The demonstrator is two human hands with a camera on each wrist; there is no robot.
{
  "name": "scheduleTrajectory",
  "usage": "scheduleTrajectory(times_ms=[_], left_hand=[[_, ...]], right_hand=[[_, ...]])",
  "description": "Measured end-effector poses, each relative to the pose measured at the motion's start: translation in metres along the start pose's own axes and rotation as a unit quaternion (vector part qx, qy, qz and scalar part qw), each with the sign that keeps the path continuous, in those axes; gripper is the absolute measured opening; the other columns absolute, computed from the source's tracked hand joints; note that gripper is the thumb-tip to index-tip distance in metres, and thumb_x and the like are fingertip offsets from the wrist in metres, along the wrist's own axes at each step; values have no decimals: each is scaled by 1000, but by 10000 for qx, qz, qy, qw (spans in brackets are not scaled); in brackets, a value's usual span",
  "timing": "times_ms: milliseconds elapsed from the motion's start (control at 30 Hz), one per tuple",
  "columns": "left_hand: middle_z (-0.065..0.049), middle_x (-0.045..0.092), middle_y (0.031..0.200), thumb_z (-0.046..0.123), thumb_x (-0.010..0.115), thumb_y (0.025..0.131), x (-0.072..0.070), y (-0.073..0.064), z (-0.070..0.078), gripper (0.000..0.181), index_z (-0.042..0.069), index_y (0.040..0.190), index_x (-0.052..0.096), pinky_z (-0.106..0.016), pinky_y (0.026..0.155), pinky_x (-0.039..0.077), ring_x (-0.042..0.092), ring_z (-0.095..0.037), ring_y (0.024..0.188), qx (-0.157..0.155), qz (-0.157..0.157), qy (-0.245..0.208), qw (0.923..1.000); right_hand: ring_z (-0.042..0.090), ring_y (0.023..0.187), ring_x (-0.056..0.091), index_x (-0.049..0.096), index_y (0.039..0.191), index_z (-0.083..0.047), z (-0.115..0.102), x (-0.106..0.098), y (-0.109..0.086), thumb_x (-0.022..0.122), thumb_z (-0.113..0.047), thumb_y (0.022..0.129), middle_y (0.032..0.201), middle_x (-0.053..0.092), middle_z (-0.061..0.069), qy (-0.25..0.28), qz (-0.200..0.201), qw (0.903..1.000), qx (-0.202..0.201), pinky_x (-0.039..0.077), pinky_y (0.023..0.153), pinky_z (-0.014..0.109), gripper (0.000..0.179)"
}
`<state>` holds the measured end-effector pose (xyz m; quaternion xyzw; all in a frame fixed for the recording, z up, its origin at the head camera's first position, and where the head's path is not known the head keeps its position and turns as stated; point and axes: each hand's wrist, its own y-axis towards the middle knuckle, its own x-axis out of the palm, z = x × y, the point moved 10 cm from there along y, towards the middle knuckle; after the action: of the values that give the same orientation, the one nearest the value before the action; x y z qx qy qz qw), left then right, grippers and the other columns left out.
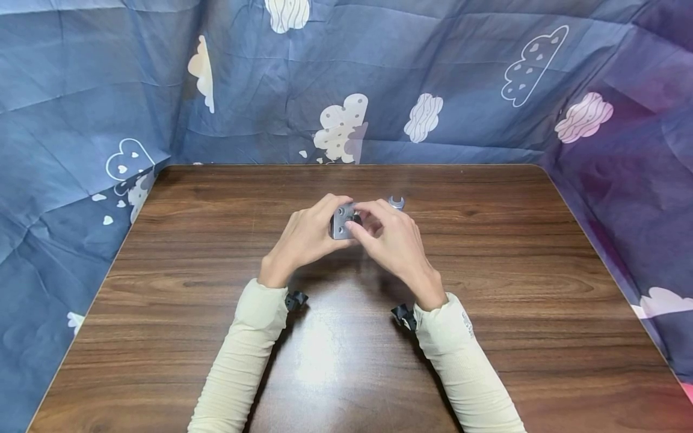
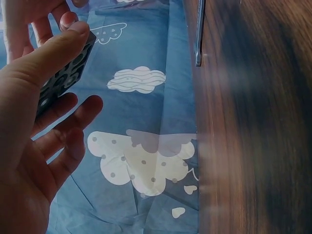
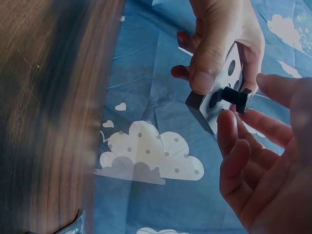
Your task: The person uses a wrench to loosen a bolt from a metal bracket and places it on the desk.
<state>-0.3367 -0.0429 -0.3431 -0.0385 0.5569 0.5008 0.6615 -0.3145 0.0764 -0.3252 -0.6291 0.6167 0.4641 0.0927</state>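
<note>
My left hand (image 1: pixel 305 231) grips a flat metal block (image 1: pixel 339 224) by its edges, raised above the table. Several round holes run through the block's face. A black hex-head bolt (image 3: pixel 236 99) stands out from one hole, its shank partly showing. Around the bolt's head curl the thumb and fingers of my right hand (image 1: pixel 392 237), fingertips right at the head. In the left wrist view the thumb of the left hand (image 2: pixel 24 92) lies over the block (image 2: pixel 73 70), and the bolt is hidden there.
Behind the right hand, an open-end wrench (image 1: pixel 396 203) lies on the brown wooden table (image 1: pixel 189 258). Blue cloth (image 1: pixel 243 78) with cloud prints hangs along the table's back and sides. Black wrist cameras (image 1: pixel 296 300) sit at both cuffs.
</note>
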Motion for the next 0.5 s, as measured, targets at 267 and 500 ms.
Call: scheduleTrajectory(times_ms=[267, 500], left_hand=[[2, 62, 104, 40, 86, 74, 1, 0, 3, 64, 16, 126, 58, -33, 56, 50, 59, -13, 70, 95, 78, -35, 9999], [2, 62, 107, 42, 85, 75, 1, -1, 2, 65, 16, 127, 58, -33, 57, 50, 59, -13, 71, 79, 43, -7, 10000]], right_hand=[[12, 70, 66, 74, 100, -12, 4, 0, 1, 72, -33, 90, 83, 71, -1, -74, 1, 9998, 182, 51, 62, 32, 23], [15, 70, 66, 74, 100, -9, 0, -1, 1, 73, -28, 89, 85, 72, 1, -60, 33, 10000, 27, 52, 62, 33, 22]])
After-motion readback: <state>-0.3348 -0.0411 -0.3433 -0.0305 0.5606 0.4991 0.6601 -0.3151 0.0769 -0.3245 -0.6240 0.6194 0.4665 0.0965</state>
